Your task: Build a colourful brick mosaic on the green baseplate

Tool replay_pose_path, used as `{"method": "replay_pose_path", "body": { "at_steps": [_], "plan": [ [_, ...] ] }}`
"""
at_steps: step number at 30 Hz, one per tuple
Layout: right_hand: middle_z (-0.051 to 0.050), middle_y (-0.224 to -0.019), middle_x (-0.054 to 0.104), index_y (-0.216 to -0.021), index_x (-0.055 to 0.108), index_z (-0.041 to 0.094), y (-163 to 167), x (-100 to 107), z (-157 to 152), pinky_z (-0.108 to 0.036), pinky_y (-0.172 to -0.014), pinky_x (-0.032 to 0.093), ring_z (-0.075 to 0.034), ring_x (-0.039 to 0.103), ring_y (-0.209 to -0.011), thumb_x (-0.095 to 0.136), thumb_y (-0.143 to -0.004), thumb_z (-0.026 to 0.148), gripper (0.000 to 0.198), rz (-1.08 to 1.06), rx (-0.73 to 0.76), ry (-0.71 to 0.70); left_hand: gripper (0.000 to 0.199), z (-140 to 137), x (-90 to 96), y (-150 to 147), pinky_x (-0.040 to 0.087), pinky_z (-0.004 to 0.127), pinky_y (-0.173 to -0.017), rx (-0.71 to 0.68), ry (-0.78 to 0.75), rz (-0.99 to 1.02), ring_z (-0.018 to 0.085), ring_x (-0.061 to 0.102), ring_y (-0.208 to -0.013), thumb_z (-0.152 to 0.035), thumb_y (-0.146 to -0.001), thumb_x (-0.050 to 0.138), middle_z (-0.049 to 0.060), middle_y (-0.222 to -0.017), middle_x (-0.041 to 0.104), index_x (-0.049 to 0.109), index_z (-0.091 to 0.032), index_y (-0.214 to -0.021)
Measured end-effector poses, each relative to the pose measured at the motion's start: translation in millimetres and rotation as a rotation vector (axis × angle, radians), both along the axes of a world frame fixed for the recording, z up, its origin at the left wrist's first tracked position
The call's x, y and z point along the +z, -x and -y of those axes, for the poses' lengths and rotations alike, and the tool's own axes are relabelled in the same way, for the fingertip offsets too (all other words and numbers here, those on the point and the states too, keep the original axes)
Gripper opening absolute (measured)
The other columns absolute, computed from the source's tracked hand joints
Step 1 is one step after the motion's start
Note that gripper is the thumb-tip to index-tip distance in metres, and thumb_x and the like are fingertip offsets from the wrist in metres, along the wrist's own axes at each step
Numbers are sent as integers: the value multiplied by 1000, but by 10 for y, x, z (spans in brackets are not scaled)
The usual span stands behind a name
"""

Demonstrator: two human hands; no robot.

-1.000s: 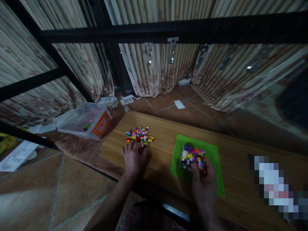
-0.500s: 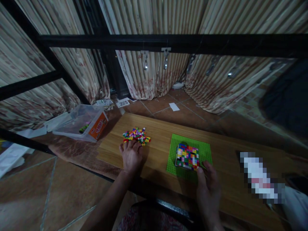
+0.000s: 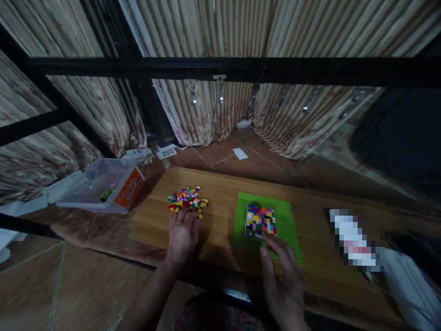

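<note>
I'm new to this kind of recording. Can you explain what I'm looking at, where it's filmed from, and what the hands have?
There is no machine here: these are a person's bare hands, filmed by one camera worn on their head, looking forward and down.

On the wooden tabletop lie a loose pile of small toy bricks and a green studded baseplate bearing a multicoloured brick block. A pixelated item lies further right.

The left hand is at the pile's near edge, its fingertips hidden. The right hand is by the block's near edge. It's too dim to tell whether either holds a brick.
</note>
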State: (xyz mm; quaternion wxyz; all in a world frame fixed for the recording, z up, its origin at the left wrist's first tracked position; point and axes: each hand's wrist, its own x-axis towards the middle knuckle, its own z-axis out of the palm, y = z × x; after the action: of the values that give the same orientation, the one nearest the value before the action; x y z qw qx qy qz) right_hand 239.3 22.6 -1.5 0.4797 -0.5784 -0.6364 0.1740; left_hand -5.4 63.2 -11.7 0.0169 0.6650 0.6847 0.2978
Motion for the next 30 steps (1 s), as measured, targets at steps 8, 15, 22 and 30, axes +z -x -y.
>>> {"method": "replay_pose_path", "body": {
  "at_steps": [8,15,22,30],
  "plan": [
    [-3,-98,69,-108,65,26,299,57,124,-29,-80,52,-17,63,-93,53,-92,22,20,-30,377,165,20,535,202,-570,48,24,-79,-442,467,772,16,65,-87,-27,-91,48,1,-94,71,66,-24,-100],
    [0,-88,68,-97,70,27,181,134,130,-25,-75,49,-14,63,-85,55,-91,20,18,-220,371,292,15,434,191,-669,46,23,-67,-347,561,1152,14,58,-69,-31,-78,65,0,-70,65,66,-17,-83],
    [1,-78,66,-91,72,26,164,96,144,-23,-69,48,-12,61,-75,60,-88,26,12,-486,304,348,24,393,169,-793,44,22,-65,-343,661,1422,11,56,-62,-34,-71,75,-1,-65,63,64,-15,-80],
    [1,-83,70,-89,71,26,96,-58,126,-22,-70,52,-13,65,-76,63,-86,31,10,-611,165,400,24,367,108,-892,43,23,-66,-350,704,1447,12,55,-65,-36,-72,73,0,-68,62,62,-16,-80]
  ]
}}
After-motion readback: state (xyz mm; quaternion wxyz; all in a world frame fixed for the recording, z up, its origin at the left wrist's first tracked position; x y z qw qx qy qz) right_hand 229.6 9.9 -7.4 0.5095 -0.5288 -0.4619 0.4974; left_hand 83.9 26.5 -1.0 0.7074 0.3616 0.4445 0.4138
